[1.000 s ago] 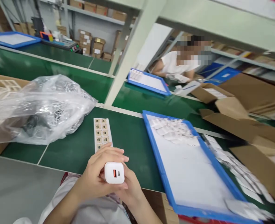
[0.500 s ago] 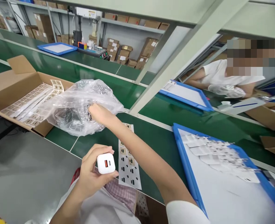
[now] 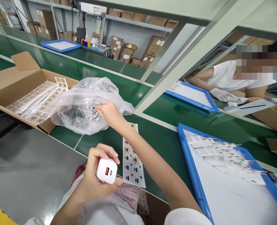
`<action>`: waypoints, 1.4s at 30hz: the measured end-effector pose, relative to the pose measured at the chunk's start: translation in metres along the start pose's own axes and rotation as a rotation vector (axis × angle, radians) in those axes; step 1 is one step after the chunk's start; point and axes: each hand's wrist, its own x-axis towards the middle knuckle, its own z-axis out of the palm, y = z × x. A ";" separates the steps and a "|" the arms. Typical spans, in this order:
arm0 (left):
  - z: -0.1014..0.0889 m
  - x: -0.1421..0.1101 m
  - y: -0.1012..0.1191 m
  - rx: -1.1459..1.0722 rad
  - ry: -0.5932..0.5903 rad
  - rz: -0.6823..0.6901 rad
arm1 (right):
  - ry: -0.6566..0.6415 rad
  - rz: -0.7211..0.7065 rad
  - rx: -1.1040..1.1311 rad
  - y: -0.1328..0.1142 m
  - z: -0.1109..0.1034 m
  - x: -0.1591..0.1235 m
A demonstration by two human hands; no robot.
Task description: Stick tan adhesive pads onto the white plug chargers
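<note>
My left hand (image 3: 98,178) is closed around a white USB wall charger (image 3: 107,171), its face with one red-orange port and one smaller port turned up to me. My right hand (image 3: 110,114) reaches over a clear plastic bag (image 3: 82,122); its fingers are pinched together at the bag's opening. Small shiny metal pieces (image 3: 96,115) lie in the bag below the fingertips. What the pinch holds, if anything, is too small to make out. Beneath my right forearm lies a sticker sheet (image 3: 131,176) with dark port-shaped marks, some labels still on it.
An open cardboard box (image 3: 28,76) with stacked label sheets (image 3: 41,103) stands at left. On the right, a blue-rimmed tray (image 3: 187,156) holds rows of white chargers (image 3: 223,153). A slanted metal post (image 3: 166,75) rises mid-bench. Across it, a gloved co-worker (image 3: 241,81) sits behind another tray (image 3: 192,97).
My right hand has drawn up and slightly right out of the bag, uncovering the metal pieces. My left hand keeps the charger, now a little lower and more tilted.
</note>
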 end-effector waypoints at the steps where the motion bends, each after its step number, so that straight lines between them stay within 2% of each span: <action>1: 0.000 0.000 0.000 0.020 0.004 0.001 | 0.030 -0.004 0.011 -0.006 -0.007 -0.007; 4: -0.002 0.003 0.001 0.052 0.026 -0.008 | 0.153 0.028 0.105 -0.022 -0.033 -0.035; 8: 0.004 0.005 -0.001 -0.041 -0.035 -0.095 | 0.275 0.174 0.574 -0.036 -0.068 -0.087; 12: 0.022 0.001 -0.008 -0.076 -0.108 -0.208 | 0.343 0.264 0.797 -0.032 -0.084 -0.146; 15: 0.037 0.000 -0.012 0.001 -0.131 -0.260 | 0.419 0.308 0.741 -0.028 -0.085 -0.183; 19: 0.056 0.002 -0.013 0.108 -0.138 -0.237 | 0.646 0.325 0.393 -0.036 -0.077 -0.217; 22: 0.071 0.003 -0.013 0.170 -0.106 -0.141 | 0.761 0.217 0.183 -0.048 -0.066 -0.235; 24: 0.078 0.003 -0.014 0.192 -0.099 -0.079 | 0.766 0.147 0.195 -0.053 -0.058 -0.246; 26: 0.081 0.002 -0.017 0.200 -0.118 -0.025 | 0.726 0.160 0.312 -0.055 -0.054 -0.256; 32: 0.077 0.001 -0.029 0.227 -0.174 0.213 | 0.551 0.353 0.804 -0.052 -0.055 -0.279; 35: 0.076 0.002 -0.033 0.252 -0.190 0.301 | 0.536 0.341 0.877 -0.051 -0.051 -0.283; 38: 0.078 0.003 -0.032 0.260 -0.199 0.304 | 0.568 0.324 0.910 -0.050 -0.047 -0.283; 42: 0.075 0.003 -0.030 0.191 -0.211 0.218 | 0.727 0.341 0.809 -0.053 -0.052 -0.279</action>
